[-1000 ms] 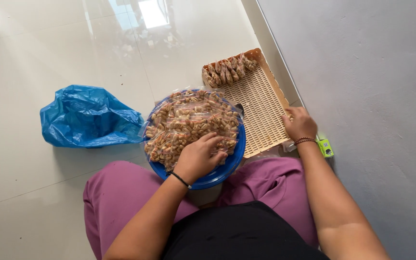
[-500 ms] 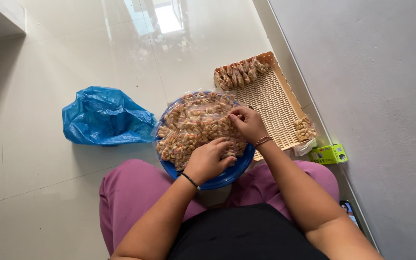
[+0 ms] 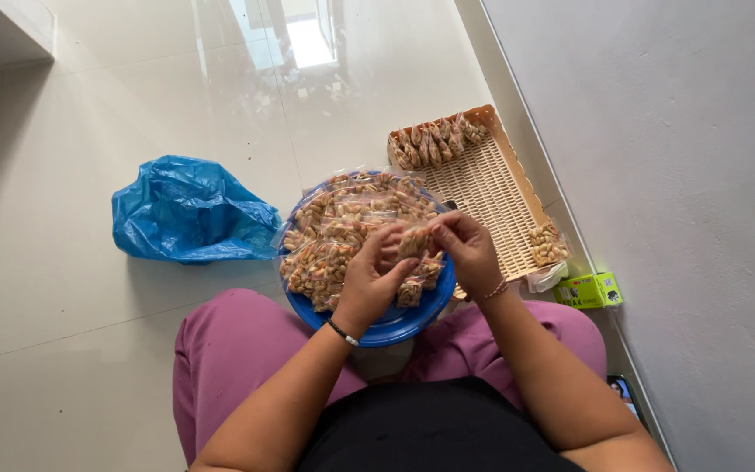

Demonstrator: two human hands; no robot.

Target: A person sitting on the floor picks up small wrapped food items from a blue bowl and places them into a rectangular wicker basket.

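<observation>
A blue round basin (image 3: pixel 399 320) rests on my lap, heaped with several small clear packets of peanuts (image 3: pixel 334 227). Above its near side, my left hand (image 3: pixel 370 278) and my right hand (image 3: pixel 467 249) together pinch one small clear packet of peanuts (image 3: pixel 412 242) between their fingertips. The packet hangs upright between the two hands. A black band circles my left wrist and a beaded bracelet my right wrist.
A woven tan tray (image 3: pixel 482 188) lies on the floor to the right, with packets lined along its far end (image 3: pixel 434 144) and a few at its near corner (image 3: pixel 548 244). A crumpled blue plastic bag (image 3: pixel 187 210) sits left. A small green box (image 3: pixel 591 289) lies by the grey wall.
My right hand came off the tray's near corner and moved left to the basin. Both hands have lifted one packet and now hold it between them.
</observation>
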